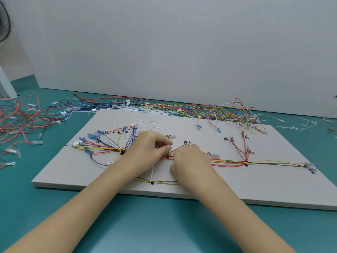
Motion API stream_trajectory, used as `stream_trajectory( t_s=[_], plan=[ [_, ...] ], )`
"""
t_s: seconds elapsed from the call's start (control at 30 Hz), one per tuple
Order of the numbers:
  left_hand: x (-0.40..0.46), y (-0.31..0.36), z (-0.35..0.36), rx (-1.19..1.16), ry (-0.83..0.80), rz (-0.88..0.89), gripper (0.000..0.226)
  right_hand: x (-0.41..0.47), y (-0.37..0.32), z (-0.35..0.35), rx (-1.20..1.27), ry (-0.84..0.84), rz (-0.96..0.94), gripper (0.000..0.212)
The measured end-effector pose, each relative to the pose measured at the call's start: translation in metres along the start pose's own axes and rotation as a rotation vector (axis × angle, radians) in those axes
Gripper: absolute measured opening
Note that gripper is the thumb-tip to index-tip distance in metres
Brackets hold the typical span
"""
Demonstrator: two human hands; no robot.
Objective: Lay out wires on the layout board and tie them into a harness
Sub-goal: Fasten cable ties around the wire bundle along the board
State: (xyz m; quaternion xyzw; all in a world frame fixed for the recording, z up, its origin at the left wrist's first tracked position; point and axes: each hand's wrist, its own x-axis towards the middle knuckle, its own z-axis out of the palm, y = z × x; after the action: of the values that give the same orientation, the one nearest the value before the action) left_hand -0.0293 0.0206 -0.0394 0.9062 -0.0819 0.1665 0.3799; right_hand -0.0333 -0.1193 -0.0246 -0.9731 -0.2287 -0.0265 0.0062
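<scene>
**Ana:** White foam layout board on a teal table, and both hands sit at its centre over the wire harness. The left hand has its fingers curled, thumb and forefinger pinching a white cable tie whose tail slants down toward six o'clock.

**Ben:** And the right hand is just beside it, at three o'clock of the left. Fingers bent under, knuckles up, pressed against the red and yellow trunk wires. What exactly it grips, the person's own hand hides; cannot tell.

**Ana:** Out toward nine o'clock the harness fans into branches ending in blue terminals and a white connector. A tie already bundles that fan where the strands meet.

**Ben:** Toward three o'clock the trunk runs along the board to clear terminals near the edge, with a red branch climbing toward one o'clock. Black handwritten marks sit beside the branch ends.

**Ana:** At twelve o'clock, spare cable ties lie loose on the board.

**Ben:** Beyond them, a heap of loose wires lies along the wall, and more red ones sprawl at ten o'clock on the table.

**Ana:** Near six o'clock, a yellow and brown loop lies on the board, touching the tie's tail.
</scene>
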Motion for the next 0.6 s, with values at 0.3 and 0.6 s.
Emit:
stream_trajectory(
  t_s=[0.3, 0.6],
  plan=[
    [0.0, 0.0, 0.0, -0.05, -0.002, 0.029, 0.016, 0.003, 0.018, -0.022, 0.039, -0.113, -0.155, 0.008],
    [0.0, 0.001, -0.003, -0.02, -0.073, 0.071, 0.025, 0.002, 0.028, -0.022, 0.124, -0.029, -0.188, 0.008]
  ],
)
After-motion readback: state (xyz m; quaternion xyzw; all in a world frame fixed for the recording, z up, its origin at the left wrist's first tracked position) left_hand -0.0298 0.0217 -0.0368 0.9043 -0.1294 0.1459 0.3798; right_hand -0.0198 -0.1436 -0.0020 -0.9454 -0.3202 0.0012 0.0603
